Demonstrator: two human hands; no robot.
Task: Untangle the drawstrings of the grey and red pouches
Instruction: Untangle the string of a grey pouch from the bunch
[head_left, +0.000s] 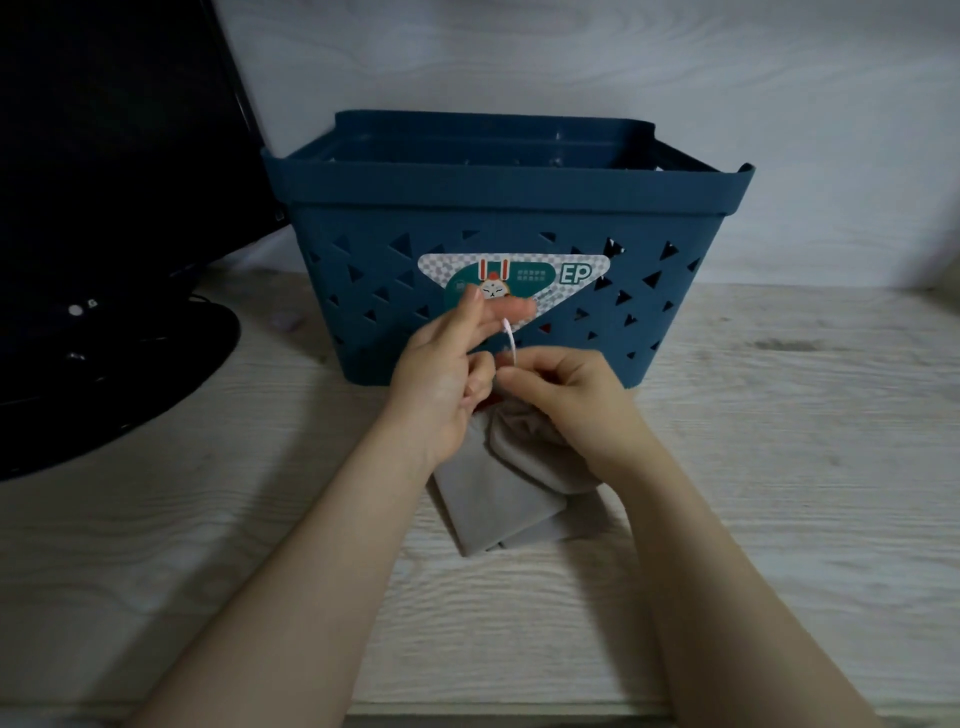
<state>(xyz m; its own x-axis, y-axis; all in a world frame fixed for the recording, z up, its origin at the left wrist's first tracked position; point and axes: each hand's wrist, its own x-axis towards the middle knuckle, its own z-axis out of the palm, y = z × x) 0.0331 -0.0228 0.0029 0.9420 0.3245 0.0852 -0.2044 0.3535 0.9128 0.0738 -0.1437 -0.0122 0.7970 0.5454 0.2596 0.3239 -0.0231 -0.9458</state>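
The grey pouch (498, 499) hangs just above the wooden table, bunched at its top between both hands. Only a small red patch of the red pouch (487, 404) shows between the hands; the rest is hidden. A white drawstring (510, 340) loops upward from the pouch mouths. My left hand (452, 364) has its lower fingers curled at the pouch tops while its thumb and index finger point upward beside the string. My right hand (566, 389) pinches the drawstring at the gathered mouth of the grey pouch.
A dark blue plastic basket (675, 208) with triangular holes and a label stands right behind the hands. A black monitor with a round base (119, 364) fills the left side. A pale wall backs the wooden table (779, 467).
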